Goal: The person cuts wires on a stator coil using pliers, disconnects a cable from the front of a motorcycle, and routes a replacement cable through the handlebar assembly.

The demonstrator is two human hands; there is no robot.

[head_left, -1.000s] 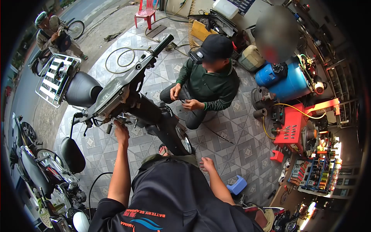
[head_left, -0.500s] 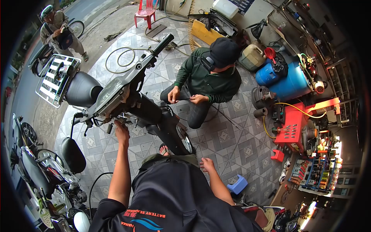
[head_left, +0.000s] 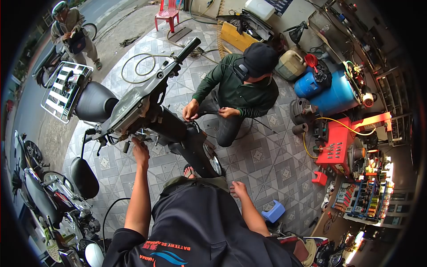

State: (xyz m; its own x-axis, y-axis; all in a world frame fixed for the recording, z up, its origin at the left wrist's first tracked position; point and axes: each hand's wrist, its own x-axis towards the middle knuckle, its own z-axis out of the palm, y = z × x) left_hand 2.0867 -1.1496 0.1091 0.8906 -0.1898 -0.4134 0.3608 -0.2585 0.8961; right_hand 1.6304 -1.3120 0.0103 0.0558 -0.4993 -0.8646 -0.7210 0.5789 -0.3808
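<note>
My left hand (head_left: pixel 141 152) is closed at the underside of the motorbike's handlebar cover (head_left: pixel 129 109), beside a small dark grip; what its fingers hold is hidden. Low beside my body, over the tiled floor, my right hand (head_left: pixel 239 189) hangs with loosely bent fingers apart and nothing in them. The motorbike, with its black seat (head_left: pixel 95 103), stands in front of me. A co-worker (head_left: pixel 255 89) in a dark green top and black cap crouches on its far side, holding a thin dark cable (head_left: pixel 209 112) between two hands near the front wheel (head_left: pixel 212 159).
Another person (head_left: pixel 69 33) stands by the street. More motorbikes (head_left: pixel 42 196) are parked at the left. Toward the right are blue containers (head_left: pixel 333 95), a red machine (head_left: pixel 334 153) and a shelf of small goods (head_left: pixel 367 198). A blue stool (head_left: pixel 273 212) sits on the tiles near my right arm.
One of the co-worker's hands has moved left and down to the motorbike's front, stretching the cable wider. The person by the street has shifted slightly right. My hands look unchanged.
</note>
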